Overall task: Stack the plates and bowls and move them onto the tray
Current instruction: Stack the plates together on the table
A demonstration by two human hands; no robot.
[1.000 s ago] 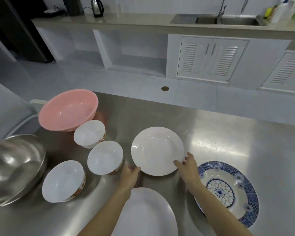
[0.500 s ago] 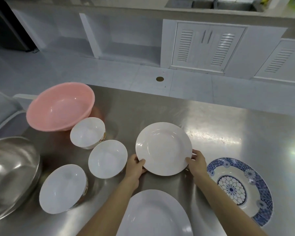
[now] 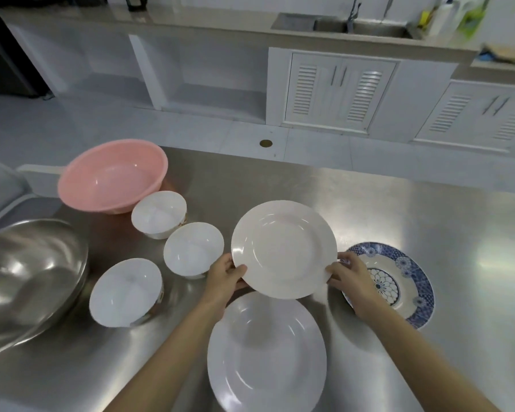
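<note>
1. Gripped at opposite edges: round white plate (image 3: 283, 248), held between left hand (image 3: 225, 275) and right hand (image 3: 350, 276), thumbs over the rim, fingers apparently curled beneath. Two-sided hold likely chosen to keep the plate level.

2. Apparently raised clear of the steel table (image 3: 428, 218), near edge overlapping the far rim of the large oval white plate (image 3: 266, 352) closest to the camera. Probably bound for that larger plate as the base of a stack, though not yet set down.

3. Lying flat just right of the right hand: blue-patterned plate (image 3: 399, 281), partly hidden by the wrist, not yet stacked.

4. Standing apart to the left, upright and unnested: three white bowls, far bowl (image 3: 158, 214), middle bowl (image 3: 193, 248) and near bowl (image 3: 126, 292). Middle bowl just beside the left hand; contact impossible to confirm.

5. Set further left, seemingly outside the stacking so far: pink basin (image 3: 113, 175) and large steel bowl (image 3: 27, 278).

6. No tray clearly identifiable; a pale flat surface at the far left edge too cropped to name.

7. Judged early in the job: nothing stacked yet.
</note>
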